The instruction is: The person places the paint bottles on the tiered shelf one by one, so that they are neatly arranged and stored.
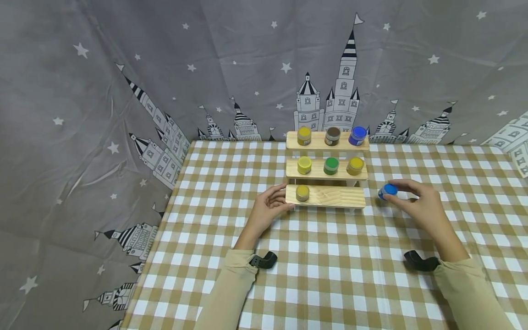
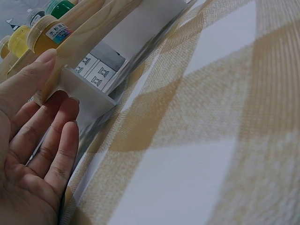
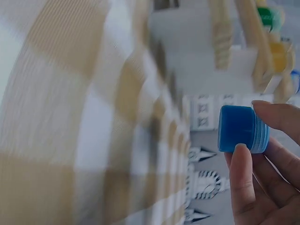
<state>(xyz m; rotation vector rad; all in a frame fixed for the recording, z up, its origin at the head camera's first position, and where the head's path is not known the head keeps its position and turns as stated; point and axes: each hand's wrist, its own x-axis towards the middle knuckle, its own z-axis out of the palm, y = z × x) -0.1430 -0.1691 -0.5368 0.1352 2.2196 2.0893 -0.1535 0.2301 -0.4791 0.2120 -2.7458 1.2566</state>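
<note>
My right hand [image 1: 425,204] pinches a small blue paint jar [image 1: 387,191] between thumb and fingers, just right of a three-step wooden rack [image 1: 340,197]. In the right wrist view the blue jar [image 3: 236,129] lies sideways in the picture, its lid end toward the palm. At the rack's lowest step, my left hand [image 1: 268,206] grips the left end. The left wrist view has the thumb [image 2: 40,70] against the board and the other fingers lower, by the white support [image 2: 86,93]. A dark yellow jar [image 1: 302,193] stands at the left of that lowest step.
On the middle step stand a yellow jar [image 1: 305,165], a green jar [image 1: 331,166] and an ochre jar [image 1: 355,167]. Yellow [image 1: 304,136], brown [image 1: 332,137] and blue [image 1: 357,136] jars line the top step. Behind the checked tablecloth [image 1: 330,275] hangs a grey castle-print curtain [image 1: 247,55].
</note>
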